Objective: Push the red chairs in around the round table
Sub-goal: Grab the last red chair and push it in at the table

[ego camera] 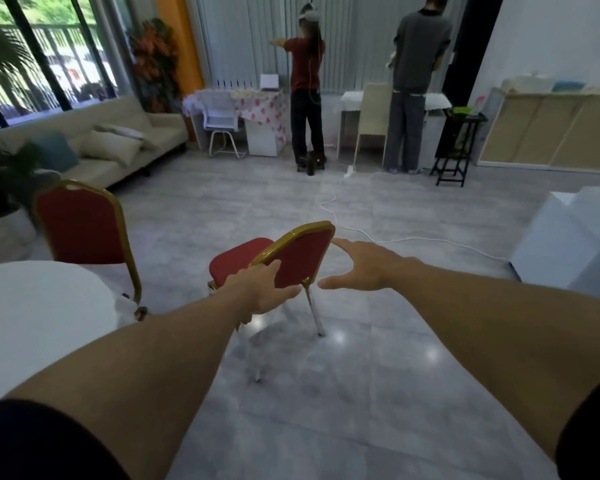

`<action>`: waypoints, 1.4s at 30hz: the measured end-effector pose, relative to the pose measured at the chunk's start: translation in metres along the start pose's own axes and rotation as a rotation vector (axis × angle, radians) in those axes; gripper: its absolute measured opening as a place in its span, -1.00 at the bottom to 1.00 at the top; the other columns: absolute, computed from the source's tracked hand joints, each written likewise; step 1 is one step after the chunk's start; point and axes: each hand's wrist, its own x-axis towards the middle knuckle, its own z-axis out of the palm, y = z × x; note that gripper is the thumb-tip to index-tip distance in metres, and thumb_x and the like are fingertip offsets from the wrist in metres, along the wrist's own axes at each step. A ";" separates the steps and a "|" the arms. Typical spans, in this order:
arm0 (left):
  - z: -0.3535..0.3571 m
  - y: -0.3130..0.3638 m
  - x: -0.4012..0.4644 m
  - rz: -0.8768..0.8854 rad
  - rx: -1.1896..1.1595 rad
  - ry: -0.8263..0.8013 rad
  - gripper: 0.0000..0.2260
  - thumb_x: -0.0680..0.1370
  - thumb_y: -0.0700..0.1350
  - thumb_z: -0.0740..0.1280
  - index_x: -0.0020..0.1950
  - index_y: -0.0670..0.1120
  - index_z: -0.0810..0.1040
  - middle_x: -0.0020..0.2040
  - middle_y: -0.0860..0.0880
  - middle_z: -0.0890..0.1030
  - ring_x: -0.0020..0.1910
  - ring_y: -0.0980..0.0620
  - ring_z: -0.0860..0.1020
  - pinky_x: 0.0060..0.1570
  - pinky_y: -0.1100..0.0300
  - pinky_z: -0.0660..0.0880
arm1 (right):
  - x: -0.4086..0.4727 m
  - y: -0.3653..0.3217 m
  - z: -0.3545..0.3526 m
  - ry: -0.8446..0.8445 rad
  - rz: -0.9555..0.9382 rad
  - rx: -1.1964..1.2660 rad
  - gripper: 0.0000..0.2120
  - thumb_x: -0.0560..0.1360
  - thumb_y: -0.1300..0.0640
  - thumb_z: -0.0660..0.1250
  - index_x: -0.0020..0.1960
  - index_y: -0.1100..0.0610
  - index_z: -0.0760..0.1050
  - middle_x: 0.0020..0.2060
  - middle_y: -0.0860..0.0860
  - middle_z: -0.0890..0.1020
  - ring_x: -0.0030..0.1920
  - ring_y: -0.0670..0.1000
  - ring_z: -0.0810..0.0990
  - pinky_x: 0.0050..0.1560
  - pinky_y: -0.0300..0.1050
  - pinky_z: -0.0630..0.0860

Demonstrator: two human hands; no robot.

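A red chair with a gold frame [300, 259] stands out on the grey floor, right of the round white table [32, 323], with its seat pointing away from me. My left hand [262, 289] lies with fingers spread against the lower left of its backrest, not clearly gripping. My right hand [364, 266] is open, fingers apart, just right of the backrest and apart from it. A second red chair [80, 226] stands at the table's far edge, its back toward me.
A beige sofa [118, 147] runs along the left by the windows. Two people [305, 81] stand at tables along the far wall. A white cable [378, 237] trails across the floor behind the chair. A white box [568, 237] sits at the right.
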 end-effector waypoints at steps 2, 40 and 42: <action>-0.001 0.008 0.027 -0.024 -0.026 -0.004 -0.03 0.41 0.60 0.09 0.70 0.10 0.10 0.61 -0.08 0.38 0.48 -0.22 0.46 0.38 -0.24 0.44 | 0.028 0.021 -0.010 -0.030 -0.025 -0.010 0.30 0.14 -0.71 0.30 0.70 -0.13 0.00 0.65 0.02 0.28 0.60 0.13 0.30 0.51 0.23 0.34; 0.059 -0.033 0.338 -0.465 -0.303 -0.202 -0.68 0.56 0.00 0.32 0.29 0.21 0.63 0.09 0.00 0.68 0.09 -0.14 0.65 0.12 -0.06 0.61 | 0.457 0.091 0.043 -0.523 -0.601 -0.302 -0.66 0.51 0.07 0.37 0.25 -0.20 0.62 -0.05 -0.05 0.70 -0.06 0.08 0.66 -0.08 -0.05 0.53; 0.056 -0.026 0.336 -0.503 -0.284 -0.202 -0.65 0.58 -0.02 0.32 0.35 0.22 0.62 0.14 -0.01 0.68 0.12 -0.12 0.64 0.17 -0.05 0.59 | 0.459 0.094 0.042 -0.526 -0.697 -0.342 -0.63 0.51 0.09 0.30 0.24 -0.20 0.64 -0.14 -0.04 0.68 -0.15 0.08 0.65 -0.13 -0.05 0.55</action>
